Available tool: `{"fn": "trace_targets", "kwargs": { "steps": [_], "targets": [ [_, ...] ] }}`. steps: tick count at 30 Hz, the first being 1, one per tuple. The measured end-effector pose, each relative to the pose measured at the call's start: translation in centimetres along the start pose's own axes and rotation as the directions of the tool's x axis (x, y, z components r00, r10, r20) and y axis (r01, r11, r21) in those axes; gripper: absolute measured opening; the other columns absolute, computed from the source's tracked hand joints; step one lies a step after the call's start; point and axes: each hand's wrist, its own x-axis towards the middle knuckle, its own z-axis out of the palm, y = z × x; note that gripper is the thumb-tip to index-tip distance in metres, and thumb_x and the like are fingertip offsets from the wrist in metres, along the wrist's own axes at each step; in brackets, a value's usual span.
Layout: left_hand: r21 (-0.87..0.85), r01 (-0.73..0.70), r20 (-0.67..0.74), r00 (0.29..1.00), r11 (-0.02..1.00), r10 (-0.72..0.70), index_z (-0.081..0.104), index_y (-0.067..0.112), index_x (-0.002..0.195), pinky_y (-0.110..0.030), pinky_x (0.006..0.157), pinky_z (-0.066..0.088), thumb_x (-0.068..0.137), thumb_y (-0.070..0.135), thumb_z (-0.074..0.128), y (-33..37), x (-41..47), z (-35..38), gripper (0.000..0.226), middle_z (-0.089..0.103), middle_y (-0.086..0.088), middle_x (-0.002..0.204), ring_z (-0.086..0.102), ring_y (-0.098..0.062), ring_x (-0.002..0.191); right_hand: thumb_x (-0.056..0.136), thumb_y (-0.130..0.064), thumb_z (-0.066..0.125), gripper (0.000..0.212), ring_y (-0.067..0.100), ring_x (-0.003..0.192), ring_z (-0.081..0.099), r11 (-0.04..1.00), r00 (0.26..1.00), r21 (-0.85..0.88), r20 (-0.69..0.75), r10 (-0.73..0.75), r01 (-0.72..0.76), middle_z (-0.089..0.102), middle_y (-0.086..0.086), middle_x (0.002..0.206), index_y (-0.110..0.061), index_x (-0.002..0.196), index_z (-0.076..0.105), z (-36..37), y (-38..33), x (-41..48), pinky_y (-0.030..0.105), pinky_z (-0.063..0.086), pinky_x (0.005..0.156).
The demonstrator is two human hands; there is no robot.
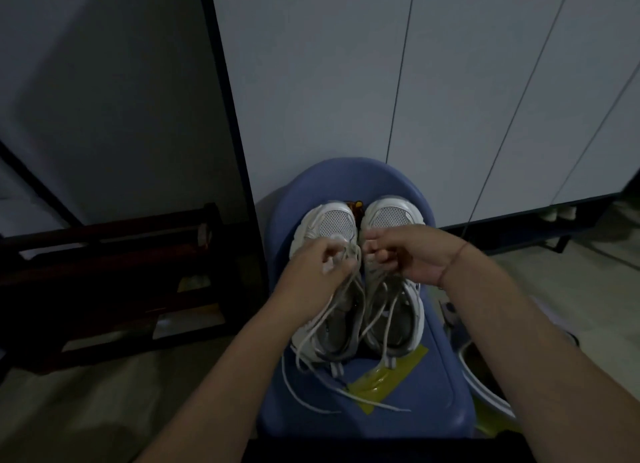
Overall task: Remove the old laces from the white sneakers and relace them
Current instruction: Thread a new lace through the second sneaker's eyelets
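Note:
Two white sneakers stand side by side, toes away from me, on a blue plastic chair [398, 393]. My left hand [313, 272] lies over the left sneaker [332, 223] near its toe and pinches a white lace [349, 254] at the lowest eyelets. My right hand [405, 254] hovers over the right sneaker [391, 216] with fingers curled; whether it holds a lace I cannot tell. Loose lace ends [311, 390] trail over the heels onto the seat.
A yellow-green tape patch [384, 376] is stuck on the seat near the heels. A dark wooden rack [114, 289] stands to the left on the floor. White cabinet panels [381, 81] rise behind the chair. A white round object [485, 383] sits at the right.

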Motion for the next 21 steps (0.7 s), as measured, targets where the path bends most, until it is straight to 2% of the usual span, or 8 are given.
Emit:
{"fn": "trace_targets", "kwargs": {
  "steps": [1,3,5,7,13,16,19,21],
  "targets": [
    [-0.056,-0.037,0.050,0.998,0.998,0.040,0.061,0.016,0.116,-0.016,0.080,0.043,0.095,0.028,0.060,0.4,0.0,0.4,0.024,0.061,0.005,0.107,0.056,-0.008,0.101,0.091,0.004,0.045,0.020,0.006,0.047,0.048,0.997,0.999,0.075,0.047,0.018,-0.022,0.060,0.005,0.074,-0.002,0.108,0.053,0.0,-0.1,-0.4,0.016,0.035,0.040],
    [-0.087,-0.025,0.121,0.992,0.996,0.035,0.062,0.015,0.116,-0.013,0.076,0.043,0.095,0.027,0.061,0.4,0.1,1.5,0.024,0.065,0.004,0.106,0.060,-0.009,0.098,0.089,0.002,0.051,0.015,0.005,0.047,0.049,1.000,1.000,-0.028,0.008,0.010,-0.010,0.059,0.006,0.073,-0.003,0.101,0.057,0.2,0.0,-0.7,0.015,0.035,0.040],
    [-0.053,0.008,0.050,0.999,0.999,-0.005,0.062,0.015,0.115,-0.006,0.070,0.040,0.094,0.023,0.063,-0.2,0.2,2.2,0.022,0.064,0.008,0.101,0.059,-0.005,0.092,0.085,0.001,0.056,0.005,0.007,0.044,0.048,0.967,0.986,-0.254,-0.157,-0.047,0.006,0.059,0.009,0.068,0.000,0.086,0.061,0.5,0.6,-0.7,0.016,0.035,0.039],
    [-0.048,0.045,-0.026,0.999,0.998,-0.046,0.064,0.012,0.111,-0.003,0.063,0.040,0.092,0.019,0.066,-0.7,0.3,2.6,0.020,0.062,0.008,0.094,0.055,0.000,0.081,0.088,-0.004,0.056,0.017,0.006,0.036,0.046,0.949,0.962,-0.315,-0.265,-0.060,-0.027,0.061,0.007,0.058,0.000,0.072,0.060,0.5,1.4,-0.2,0.015,0.035,0.036],
    [-0.023,0.140,0.017,0.990,0.990,-0.139,0.067,0.018,0.090,-0.017,0.059,0.039,0.082,0.018,0.076,-0.6,0.3,2.9,0.012,0.057,0.009,0.066,0.052,-0.001,0.062,0.089,-0.011,0.058,0.019,0.006,0.034,0.044,0.979,0.977,-0.187,-0.208,0.040,-0.080,0.061,0.003,0.052,-0.004,0.072,0.061,0.5,2.0,0.4,0.015,0.033,0.032],
    [-0.253,0.223,0.140,0.971,0.942,-0.192,0.070,0.018,0.086,-0.018,0.064,0.048,0.087,0.010,0.070,0.1,0.2,2.2,0.008,0.066,0.003,0.070,0.060,-0.008,0.068,0.090,-0.011,0.059,0.016,0.004,0.036,0.046,0.957,0.963,-0.281,-0.230,-0.142,0.074,0.058,0.001,0.054,-0.008,0.075,0.061,0.2,1.9,0.2,0.018,0.037,0.037],
    [-0.400,0.321,0.292,0.932,0.858,-0.213,0.069,0.012,0.089,-0.020,0.065,0.050,0.093,0.006,0.060,0.7,0.2,0.4,0.011,0.065,-0.002,0.072,0.060,-0.013,0.069,0.092,-0.010,0.058,0.009,-0.003,0.052,0.055,0.777,0.896,-0.513,-0.035,-0.443,0.364,0.062,-0.009,0.074,-0.014,0.095,0.065,0.3,1.5,-0.5,0.014,0.043,0.053],
    [-0.509,0.392,0.389,0.899,0.766,-0.201,0.066,0.006,0.089,-0.021,0.062,0.049,0.095,0.005,0.055,0.9,0.1,-0.9,0.012,0.061,-0.001,0.065,0.055,-0.012,0.063,0.093,-0.012,0.056,0.017,-0.004,0.079,0.063,0.699,0.894,-0.564,0.203,-0.399,0.440,0.066,-0.010,0.095,-0.015,0.107,0.066,0.4,1.5,-0.6,0.013,0.048,0.072]
  ]
}}
